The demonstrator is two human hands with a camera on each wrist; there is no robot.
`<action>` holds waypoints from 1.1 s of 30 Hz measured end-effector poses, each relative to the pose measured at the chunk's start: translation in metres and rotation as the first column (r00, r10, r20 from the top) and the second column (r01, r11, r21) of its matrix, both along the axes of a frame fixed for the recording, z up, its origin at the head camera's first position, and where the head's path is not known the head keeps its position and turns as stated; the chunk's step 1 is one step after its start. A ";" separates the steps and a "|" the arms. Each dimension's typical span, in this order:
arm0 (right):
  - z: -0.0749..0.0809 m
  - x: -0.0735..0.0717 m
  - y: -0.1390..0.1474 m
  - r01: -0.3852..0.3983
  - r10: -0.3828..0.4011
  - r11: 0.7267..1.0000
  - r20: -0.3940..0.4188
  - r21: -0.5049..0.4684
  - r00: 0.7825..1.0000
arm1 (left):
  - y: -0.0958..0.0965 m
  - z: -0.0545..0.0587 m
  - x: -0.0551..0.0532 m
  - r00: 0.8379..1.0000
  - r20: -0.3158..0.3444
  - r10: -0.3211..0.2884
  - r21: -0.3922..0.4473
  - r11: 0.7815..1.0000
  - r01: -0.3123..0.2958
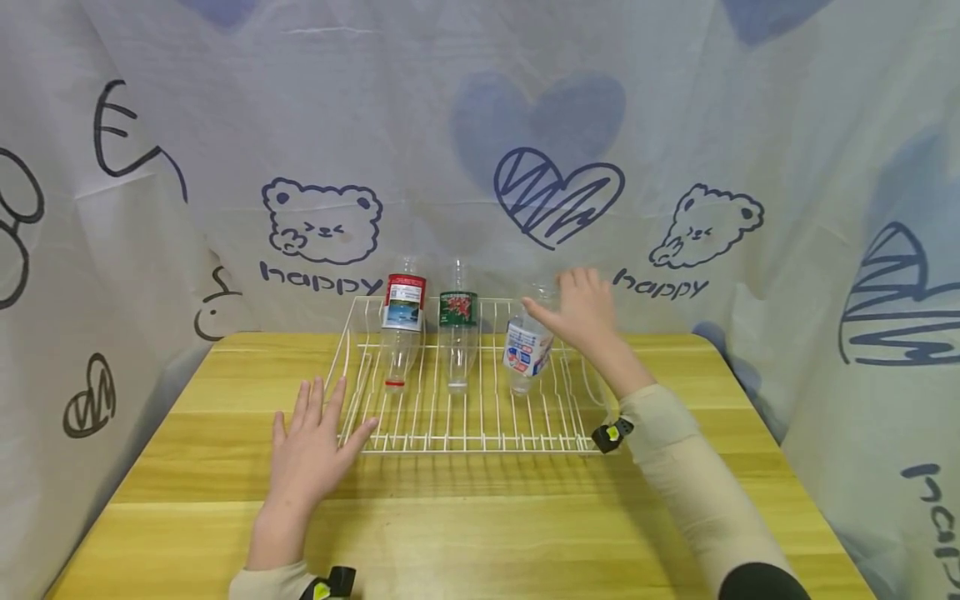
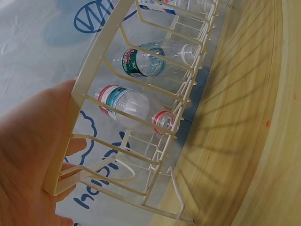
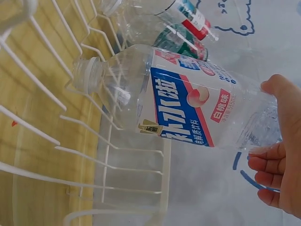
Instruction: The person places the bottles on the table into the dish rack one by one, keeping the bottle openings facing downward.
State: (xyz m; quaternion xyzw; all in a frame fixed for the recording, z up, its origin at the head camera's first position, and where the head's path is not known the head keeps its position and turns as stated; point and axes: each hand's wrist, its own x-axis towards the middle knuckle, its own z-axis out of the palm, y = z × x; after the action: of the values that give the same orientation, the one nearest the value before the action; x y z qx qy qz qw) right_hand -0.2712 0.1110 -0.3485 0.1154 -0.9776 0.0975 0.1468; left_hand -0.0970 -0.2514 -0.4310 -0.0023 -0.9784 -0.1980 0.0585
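Note:
My right hand (image 1: 588, 312) holds a clear plastic bottle (image 3: 183, 96) by its base, thumb on one side and fingers on the other. The bottle has a white, blue and red label with a peach on it, and its neck points down into the white wire rack (image 1: 450, 439). Two more clear bottles stand neck down in the rack: one with a red and blue label (image 1: 405, 302), one with a green label (image 1: 458, 308). My left hand (image 1: 309, 454) has its fingers spread at the rack's left side; in the left wrist view it lies against the rim.
The rack stands on a yellow wood-grain table (image 1: 450, 533). Behind and beside the table hangs a pale cloth (image 1: 442, 125) printed with hearts, bears and words.

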 end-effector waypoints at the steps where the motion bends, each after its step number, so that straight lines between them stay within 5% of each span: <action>1: -0.001 -0.001 -0.001 -0.001 0.001 1.000 0.007 0.010 1.000 | 0.000 0.000 0.000 1.000 -0.001 0.001 0.001 1.000 -0.001; 33: -0.022 -0.053 -0.022 0.042 -0.034 0.999 0.234 -0.032 0.972 | -0.001 0.001 -0.001 1.000 -0.007 -0.003 0.017 1.000 0.003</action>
State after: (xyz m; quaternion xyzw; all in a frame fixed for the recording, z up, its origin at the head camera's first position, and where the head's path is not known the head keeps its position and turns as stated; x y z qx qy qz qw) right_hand -0.3239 0.0895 -0.3704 0.0817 -0.9881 0.1257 0.0351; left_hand -0.0982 -0.2522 -0.4299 -0.0039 -0.9765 -0.2065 0.0617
